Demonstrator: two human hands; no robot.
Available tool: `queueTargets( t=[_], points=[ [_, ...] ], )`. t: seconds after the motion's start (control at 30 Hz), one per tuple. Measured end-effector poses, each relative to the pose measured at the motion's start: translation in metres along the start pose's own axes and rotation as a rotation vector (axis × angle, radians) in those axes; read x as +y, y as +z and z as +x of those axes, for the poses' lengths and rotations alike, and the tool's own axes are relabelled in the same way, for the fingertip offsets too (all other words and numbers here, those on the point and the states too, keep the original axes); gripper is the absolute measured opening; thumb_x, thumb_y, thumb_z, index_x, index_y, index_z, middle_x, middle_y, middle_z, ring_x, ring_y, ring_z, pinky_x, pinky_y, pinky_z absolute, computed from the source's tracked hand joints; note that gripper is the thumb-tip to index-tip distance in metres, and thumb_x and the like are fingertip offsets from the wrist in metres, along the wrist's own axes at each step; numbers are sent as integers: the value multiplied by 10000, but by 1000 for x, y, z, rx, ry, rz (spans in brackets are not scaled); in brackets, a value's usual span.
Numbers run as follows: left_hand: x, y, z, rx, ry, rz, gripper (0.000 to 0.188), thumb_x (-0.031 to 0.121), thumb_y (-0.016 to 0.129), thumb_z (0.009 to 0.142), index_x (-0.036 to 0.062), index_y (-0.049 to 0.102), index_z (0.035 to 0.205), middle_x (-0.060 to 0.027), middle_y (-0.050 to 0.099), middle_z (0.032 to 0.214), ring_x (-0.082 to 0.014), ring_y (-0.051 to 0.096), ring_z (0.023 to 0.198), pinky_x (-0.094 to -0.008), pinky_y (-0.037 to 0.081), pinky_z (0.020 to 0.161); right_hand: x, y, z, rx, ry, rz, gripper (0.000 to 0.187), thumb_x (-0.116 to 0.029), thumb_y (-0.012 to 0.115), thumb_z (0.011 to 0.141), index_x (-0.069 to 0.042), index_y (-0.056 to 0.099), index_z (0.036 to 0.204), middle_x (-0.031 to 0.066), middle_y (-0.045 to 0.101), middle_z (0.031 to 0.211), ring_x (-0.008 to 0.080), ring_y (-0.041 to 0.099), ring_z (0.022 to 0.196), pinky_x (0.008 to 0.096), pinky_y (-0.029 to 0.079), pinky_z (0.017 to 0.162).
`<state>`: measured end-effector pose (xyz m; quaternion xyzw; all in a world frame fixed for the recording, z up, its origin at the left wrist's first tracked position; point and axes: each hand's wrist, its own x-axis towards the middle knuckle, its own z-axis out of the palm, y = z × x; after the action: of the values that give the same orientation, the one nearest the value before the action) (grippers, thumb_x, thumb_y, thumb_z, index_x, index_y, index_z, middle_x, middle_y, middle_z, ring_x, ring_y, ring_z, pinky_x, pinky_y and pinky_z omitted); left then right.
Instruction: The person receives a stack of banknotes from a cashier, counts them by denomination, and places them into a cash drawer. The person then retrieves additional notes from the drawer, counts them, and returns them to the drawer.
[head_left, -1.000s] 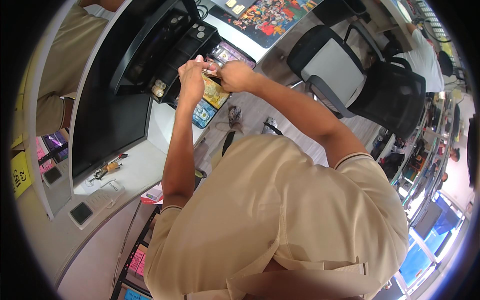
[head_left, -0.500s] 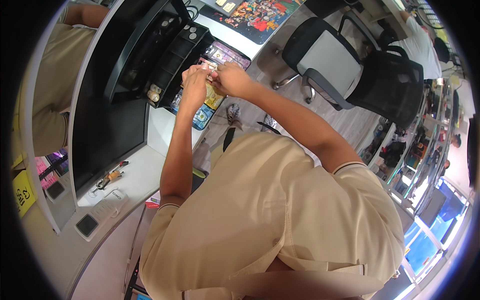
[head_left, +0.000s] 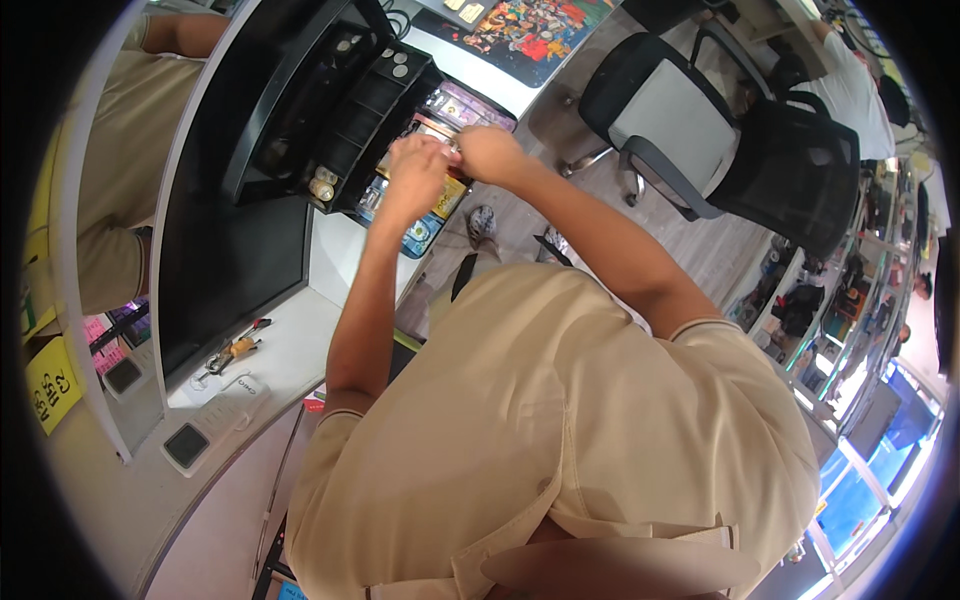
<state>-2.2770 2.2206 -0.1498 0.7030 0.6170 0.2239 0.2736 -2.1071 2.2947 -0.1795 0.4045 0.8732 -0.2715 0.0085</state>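
Note:
A black cash drawer [head_left: 340,160] stands pulled out at the upper left, with coins [head_left: 322,183] in its cups. In its near row lie banknotes sorted by colour: purple notes [head_left: 458,105], reddish notes [head_left: 434,127], yellow notes [head_left: 449,198] and blue notes [head_left: 420,234]. My left hand [head_left: 416,175] is over the middle of this row, its fingers bent and slightly blurred. Close beside it, my right hand [head_left: 487,155] is closed, fingertips turned toward the left hand. Anything between the fingertips is too small to make out.
A dark screen [head_left: 235,260] stands left of the drawer. A card terminal [head_left: 215,425] and keys [head_left: 238,348] lie on the white counter. A colourful mat [head_left: 530,40] lies beyond the drawer. An office chair [head_left: 665,120] stands at right, with a person in white [head_left: 850,90] behind.
The view has shifted slightly, moving the scene right. My left fingers have drawn back a little from the right hand, to which they were pressed; the right hand stays closed over the notes.

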Motion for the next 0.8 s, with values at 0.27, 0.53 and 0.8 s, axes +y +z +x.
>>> queueTargets(
  t=[0.27,0.53,0.8],
  points=[
    [40,-7,15,384,174,227,230,158,640,940,112,734,1144,-96,684,1172,-348,516,1266,-462,381,1107,64,-16,-140,534,88,370,151,-106,692,942,-39,748,1066,142,736,1043,334,681,963,413,528,852],
    [65,-169,86,473,-22,553,540,386,633,1003,14,589,1392,-216,677,1303,-409,657,1165,-495,511,999,69,-2,-199,523,392,460,227,-188,675,933,-60,758,1100,167,735,1097,346,693,1024,434,550,917],
    [86,-47,53,143,171,146,713,144,784,814,49,434,1427,-226,653,1219,-413,644,1114,-451,491,1013,84,-26,-268,691,573,578,258,-255,619,968,-49,727,1082,162,711,1120,372,680,1023,479,536,890]
  ],
)
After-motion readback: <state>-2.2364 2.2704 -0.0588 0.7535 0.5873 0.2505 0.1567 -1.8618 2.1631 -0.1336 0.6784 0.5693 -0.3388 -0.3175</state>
